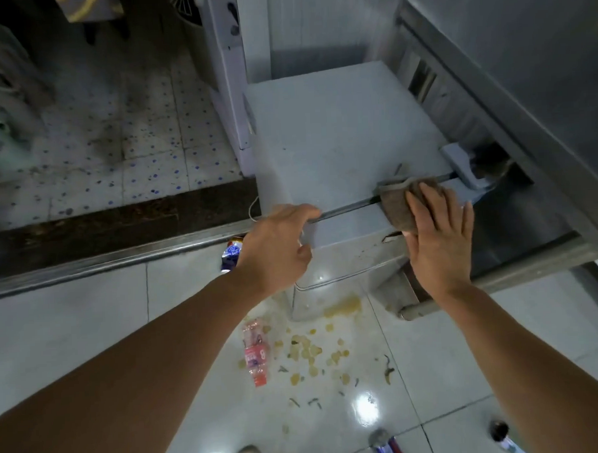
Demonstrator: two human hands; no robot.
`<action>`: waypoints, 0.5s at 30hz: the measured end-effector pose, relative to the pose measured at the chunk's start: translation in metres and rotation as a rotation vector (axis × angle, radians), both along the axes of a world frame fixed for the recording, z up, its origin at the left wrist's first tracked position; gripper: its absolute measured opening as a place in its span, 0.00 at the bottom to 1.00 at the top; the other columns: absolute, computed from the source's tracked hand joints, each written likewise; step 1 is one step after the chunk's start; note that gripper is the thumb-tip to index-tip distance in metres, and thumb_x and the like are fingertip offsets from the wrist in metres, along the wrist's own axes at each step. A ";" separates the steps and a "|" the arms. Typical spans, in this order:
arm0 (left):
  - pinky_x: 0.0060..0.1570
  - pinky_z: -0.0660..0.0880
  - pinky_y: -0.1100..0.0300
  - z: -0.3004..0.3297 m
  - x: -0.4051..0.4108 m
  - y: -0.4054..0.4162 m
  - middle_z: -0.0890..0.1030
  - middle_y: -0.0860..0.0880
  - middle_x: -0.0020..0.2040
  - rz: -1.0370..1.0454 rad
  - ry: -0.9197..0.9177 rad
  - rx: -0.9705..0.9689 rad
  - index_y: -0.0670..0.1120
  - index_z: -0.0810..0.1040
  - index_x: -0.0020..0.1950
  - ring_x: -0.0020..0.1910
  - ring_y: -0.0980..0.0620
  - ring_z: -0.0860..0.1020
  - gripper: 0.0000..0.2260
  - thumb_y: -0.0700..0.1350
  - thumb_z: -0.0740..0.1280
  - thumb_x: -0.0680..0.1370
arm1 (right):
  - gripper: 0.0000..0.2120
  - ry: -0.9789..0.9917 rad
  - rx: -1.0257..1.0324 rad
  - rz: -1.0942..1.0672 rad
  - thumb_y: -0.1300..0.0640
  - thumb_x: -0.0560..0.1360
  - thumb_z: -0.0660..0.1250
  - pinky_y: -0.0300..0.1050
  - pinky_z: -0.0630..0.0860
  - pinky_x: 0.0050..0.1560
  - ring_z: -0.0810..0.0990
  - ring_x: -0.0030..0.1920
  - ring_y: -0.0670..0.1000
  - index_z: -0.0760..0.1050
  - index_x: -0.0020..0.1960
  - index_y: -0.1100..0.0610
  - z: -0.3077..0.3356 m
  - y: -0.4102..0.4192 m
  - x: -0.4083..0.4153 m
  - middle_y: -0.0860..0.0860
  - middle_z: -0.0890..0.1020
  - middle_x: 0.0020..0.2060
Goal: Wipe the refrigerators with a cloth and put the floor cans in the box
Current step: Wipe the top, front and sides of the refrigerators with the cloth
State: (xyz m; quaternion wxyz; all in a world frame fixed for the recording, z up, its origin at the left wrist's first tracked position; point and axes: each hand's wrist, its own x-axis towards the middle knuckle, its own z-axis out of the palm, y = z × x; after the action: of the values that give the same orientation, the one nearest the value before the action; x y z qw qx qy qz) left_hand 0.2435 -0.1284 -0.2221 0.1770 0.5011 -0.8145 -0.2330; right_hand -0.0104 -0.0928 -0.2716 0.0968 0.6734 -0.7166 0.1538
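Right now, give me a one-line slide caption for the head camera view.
Right hand presses a brown cloth on the small refrigerator; left hand steadies its corner; cans litter the floor.

Glossy white floor tiles [89, 321] bear yellowish spills [317, 352].
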 end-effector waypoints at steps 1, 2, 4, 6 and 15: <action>0.57 0.73 0.58 -0.002 -0.005 0.006 0.77 0.51 0.60 0.019 -0.002 -0.054 0.50 0.74 0.64 0.59 0.52 0.73 0.21 0.40 0.68 0.71 | 0.29 -0.041 -0.016 0.007 0.61 0.72 0.68 0.67 0.58 0.70 0.60 0.72 0.64 0.63 0.71 0.58 0.000 0.000 0.001 0.59 0.66 0.71; 0.57 0.72 0.59 -0.005 -0.011 0.012 0.78 0.51 0.59 0.040 -0.005 -0.098 0.49 0.76 0.62 0.60 0.53 0.73 0.20 0.39 0.69 0.71 | 0.28 -0.108 -0.042 0.016 0.63 0.73 0.68 0.67 0.58 0.71 0.59 0.73 0.64 0.64 0.71 0.60 0.000 0.001 0.007 0.59 0.65 0.71; 0.56 0.70 0.62 -0.010 -0.020 0.023 0.80 0.51 0.58 0.112 -0.001 -0.153 0.46 0.78 0.60 0.60 0.52 0.73 0.19 0.36 0.69 0.69 | 0.25 -0.236 -0.111 0.056 0.66 0.74 0.65 0.65 0.59 0.71 0.58 0.73 0.65 0.66 0.70 0.64 -0.002 0.005 0.026 0.60 0.65 0.72; 0.55 0.70 0.62 -0.014 -0.028 0.028 0.81 0.49 0.56 0.173 -0.014 -0.200 0.44 0.80 0.57 0.59 0.49 0.75 0.20 0.33 0.70 0.66 | 0.24 -0.278 -0.156 0.139 0.68 0.74 0.64 0.63 0.57 0.72 0.59 0.73 0.64 0.67 0.70 0.64 -0.005 0.011 0.046 0.59 0.66 0.71; 0.46 0.79 0.52 -0.019 -0.034 0.026 0.84 0.46 0.51 0.182 -0.070 -0.313 0.42 0.83 0.51 0.49 0.45 0.79 0.14 0.31 0.72 0.67 | 0.27 -0.155 -0.063 0.224 0.66 0.72 0.69 0.64 0.66 0.67 0.64 0.71 0.64 0.67 0.69 0.65 -0.002 0.002 -0.007 0.61 0.68 0.69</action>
State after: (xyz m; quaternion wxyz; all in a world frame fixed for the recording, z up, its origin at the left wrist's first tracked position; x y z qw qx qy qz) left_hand 0.2100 -0.1020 -0.2414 0.2444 0.5468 -0.7978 -0.0689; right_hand -0.0174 -0.0908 -0.2740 0.0443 0.7319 -0.6370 0.2378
